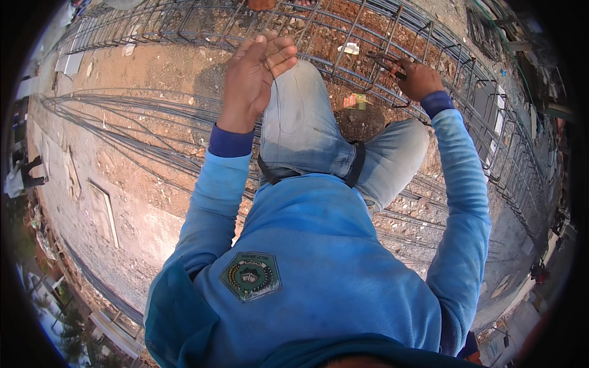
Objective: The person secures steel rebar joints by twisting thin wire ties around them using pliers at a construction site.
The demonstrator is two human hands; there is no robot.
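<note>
Raised over my knee, my left hand [257, 76] has its fingers curled around thin tie wire [277, 92]. A loose loop of the wire hangs down in front of my jeans. My right hand [420, 80] grips the handles of a pair of pincers [389, 64], their dark head pointing left over the bars. Beneath the pincers runs a long rebar cage [343, 64], made of lengthwise steel bars with square stirrups. My left hand is just on the near side of this cage, apart from its bars.
Bundled loose rebar [141, 113] lies on the dirt at the left and passes under me. Coloured wrappers [354, 101] and a pale scrap [348, 48] lie by the cage. Across it, part of another person [262, 3] shows. A wooden strip [105, 211] lies farther left.
</note>
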